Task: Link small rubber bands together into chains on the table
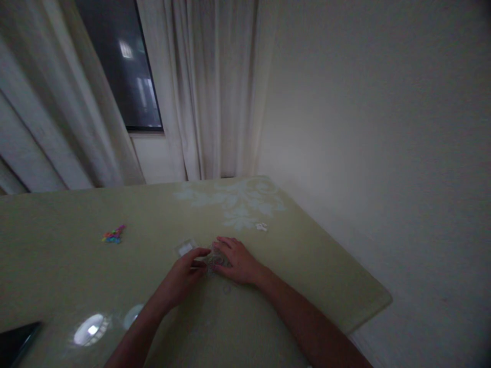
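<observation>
Table dim; I see left hand, right hand half-open around clear clump, possibly loose pieces; gaps could spill it.

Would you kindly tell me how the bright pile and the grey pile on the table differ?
The bright pile mixes colours, pink, orange and blue among them; the grey pile looks dull. The grey pile sits between the left hand and right hand; the bright pile lies apart from both hands. Both piles are on the table.

Pale curtains beside dark window
</observation>
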Available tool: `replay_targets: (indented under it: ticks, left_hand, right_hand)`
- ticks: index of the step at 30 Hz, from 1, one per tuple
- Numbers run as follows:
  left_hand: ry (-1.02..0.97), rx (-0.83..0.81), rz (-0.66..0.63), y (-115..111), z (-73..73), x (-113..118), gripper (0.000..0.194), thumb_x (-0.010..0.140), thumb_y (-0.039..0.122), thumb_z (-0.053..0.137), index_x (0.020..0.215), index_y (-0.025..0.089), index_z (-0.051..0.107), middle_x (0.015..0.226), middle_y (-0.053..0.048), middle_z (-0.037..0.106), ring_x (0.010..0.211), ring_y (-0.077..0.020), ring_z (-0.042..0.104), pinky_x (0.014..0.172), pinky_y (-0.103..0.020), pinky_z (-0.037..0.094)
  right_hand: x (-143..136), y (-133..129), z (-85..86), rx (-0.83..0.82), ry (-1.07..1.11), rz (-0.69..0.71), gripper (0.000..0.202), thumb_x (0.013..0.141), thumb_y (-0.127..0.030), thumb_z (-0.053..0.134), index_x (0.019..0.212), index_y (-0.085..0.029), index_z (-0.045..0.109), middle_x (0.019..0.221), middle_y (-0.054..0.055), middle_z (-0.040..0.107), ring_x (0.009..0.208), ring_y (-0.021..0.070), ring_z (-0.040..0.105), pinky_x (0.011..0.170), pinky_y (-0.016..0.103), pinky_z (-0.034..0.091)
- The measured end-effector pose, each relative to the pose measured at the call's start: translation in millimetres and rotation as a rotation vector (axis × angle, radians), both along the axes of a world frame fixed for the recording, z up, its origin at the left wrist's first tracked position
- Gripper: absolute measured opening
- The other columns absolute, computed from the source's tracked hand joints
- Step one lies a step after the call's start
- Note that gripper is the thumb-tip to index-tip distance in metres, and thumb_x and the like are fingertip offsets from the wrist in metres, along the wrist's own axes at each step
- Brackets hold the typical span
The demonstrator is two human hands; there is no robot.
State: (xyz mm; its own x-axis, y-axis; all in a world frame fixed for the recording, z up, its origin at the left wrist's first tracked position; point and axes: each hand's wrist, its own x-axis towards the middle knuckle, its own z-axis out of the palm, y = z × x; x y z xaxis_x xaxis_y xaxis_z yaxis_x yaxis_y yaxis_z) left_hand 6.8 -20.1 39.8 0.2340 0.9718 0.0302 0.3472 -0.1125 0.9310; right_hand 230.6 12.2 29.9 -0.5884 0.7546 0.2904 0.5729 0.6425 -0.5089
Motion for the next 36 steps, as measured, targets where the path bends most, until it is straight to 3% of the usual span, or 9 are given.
replay_targets:
  ticks: [2,6,11,18,24,30,34,36]
  left_hand:
    - [0.036,0.015,0.048,0,-1.8,-3,0.045,0.076,0.036,0.064,0.117,0.017,0.067,0.119,-0.015,0.074,0.093,-0.0272,0.075,0.083,-0.043,0.061]
    - [0.221,0.078,0.098,0,-8.4,-4,0.051,0.078,0.039,0.065,0.123,0.015,0.068,0.109,-0.014,0.074,0.090,-0.0276,0.072,0.081,-0.041,0.059]
    - [0.358,0.168,0.070,0,-13.5,7,0.059,0.076,0.031,0.071,0.133,0.016,0.064,0.126,-0.016,0.067,0.097,-0.0275,0.069,0.090,-0.040,0.055]
    - [0.403,0.234,0.062,3,-9.5,23,0.030,0.090,0.033,0.058,0.109,0.016,0.075,0.102,-0.013,0.071,0.094,-0.0279,0.067,0.087,-0.039,0.052]
    - [0.390,0.262,0.104,2,-3.3,24,0.024,0.091,0.030,0.053,0.091,0.018,0.074,0.093,-0.011,0.075,0.090,-0.0276,0.069,0.082,-0.037,0.052]
    - [0.169,0.142,0.082,6,-2.9,6,0.029,0.087,0.034,0.055,0.101,0.020,0.076,0.103,-0.010,0.081,0.096,-0.0280,0.075,0.091,-0.042,0.058]
    - [0.095,0.107,0.071,8,-6.4,-3,0.033,0.081,0.033,0.059,0.106,0.021,0.076,0.113,-0.010,0.081,0.105,-0.0293,0.076,0.098,-0.046,0.058]
    - [0.095,0.102,0.073,8,-7.9,-4,0.035,0.081,0.033,0.057,0.108,0.020,0.076,0.113,-0.010,0.081,0.106,-0.0290,0.076,0.098,-0.045,0.059]
  right_hand:
    - [-1,-1,-0.5,0.008,-0.053,0.016,0.060,0.093,-0.042,0.074,0.146,-0.023,0.055,0.152,0.015,0.054,0.137,0.0305,0.049,0.116,0.047,0.036]
    - [-1,1,2.8,0.028,-0.069,0.077,0.034,0.099,-0.031,0.068,0.132,-0.022,0.066,0.132,0.011,0.067,0.123,0.0248,0.057,0.109,0.039,0.042]
    - [-4,1,6.2,0.031,-0.068,0.078,0.018,0.101,-0.024,0.064,0.116,-0.020,0.073,0.112,0.009,0.069,0.110,0.0214,0.060,0.098,0.032,0.048]
    - [-12,2,2.7,-0.043,0.036,0.015,0.013,0.100,-0.018,0.065,0.109,-0.017,0.074,0.104,0.007,0.073,0.100,0.0192,0.066,0.092,0.028,0.050]
    - [-7,2,3.1,-0.107,0.233,-0.010,0.019,0.098,-0.012,0.063,0.110,-0.019,0.076,0.108,0.006,0.077,0.101,0.0185,0.070,0.095,0.029,0.051]
    - [7,1,13.2,-0.225,0.305,-0.094,0.020,0.097,-0.022,0.066,0.114,-0.019,0.075,0.106,0.007,0.075,0.092,0.0180,0.070,0.083,0.029,0.055]
    - [18,-2,17.5,-0.197,0.128,-0.044,0.062,0.076,-0.036,0.090,0.131,-0.019,0.067,0.122,0.011,0.065,0.105,0.0233,0.065,0.094,0.036,0.053]
    - [18,-4,17.6,-0.195,0.087,-0.025,0.068,0.074,-0.033,0.092,0.135,-0.020,0.065,0.125,0.011,0.062,0.108,0.0238,0.063,0.096,0.036,0.053]
